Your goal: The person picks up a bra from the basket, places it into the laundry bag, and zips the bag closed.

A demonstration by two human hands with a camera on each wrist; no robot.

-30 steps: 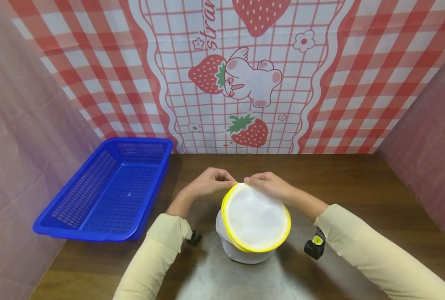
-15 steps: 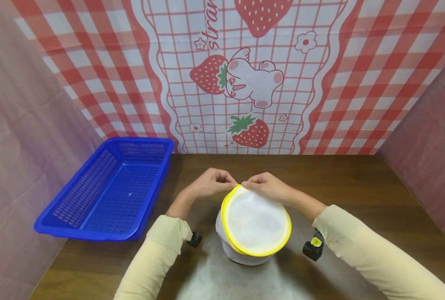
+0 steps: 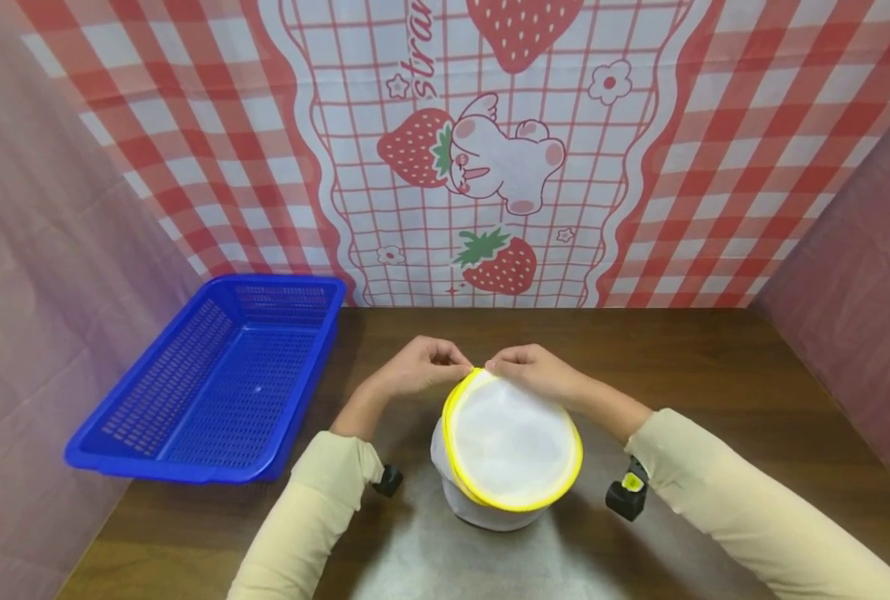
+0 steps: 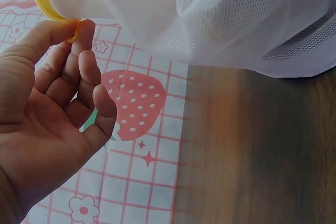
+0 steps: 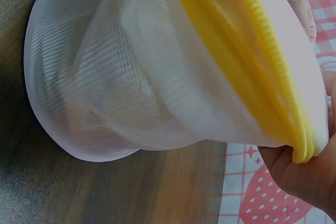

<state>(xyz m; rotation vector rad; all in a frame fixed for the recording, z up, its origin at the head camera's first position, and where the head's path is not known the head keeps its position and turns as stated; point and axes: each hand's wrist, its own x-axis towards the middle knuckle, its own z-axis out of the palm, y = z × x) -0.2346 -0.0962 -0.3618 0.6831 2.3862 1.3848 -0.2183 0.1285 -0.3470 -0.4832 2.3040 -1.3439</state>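
A round white mesh laundry bag (image 3: 512, 442) with a yellow zip edge stands on the table, its round top tilted toward me. My left hand (image 3: 422, 367) pinches a small yellow loop (image 4: 74, 33) at the far edge of the zip, between thumb and forefinger. In the left wrist view its other fingers are loosely bent, with the palm showing. Close beside it, my right hand (image 3: 538, 371) pinches the rim of the bag's top. The right wrist view shows the yellow zip (image 5: 262, 51) running round the rim and the see-through mesh side (image 5: 115, 72) sagging in folds.
A blue plastic basket (image 3: 295, 425) stands on the left of the brown wooden table (image 3: 677, 358). Behind the table hangs a red-and-white checked cloth (image 3: 730, 167) with strawberries. Pink cloth (image 3: 865, 292) closes off both sides.
My right hand's fingertips have shifted slightly left along the rim, and the near edge of the bag's top sits a little lower. My left hand keeps its pinch in about the same place.
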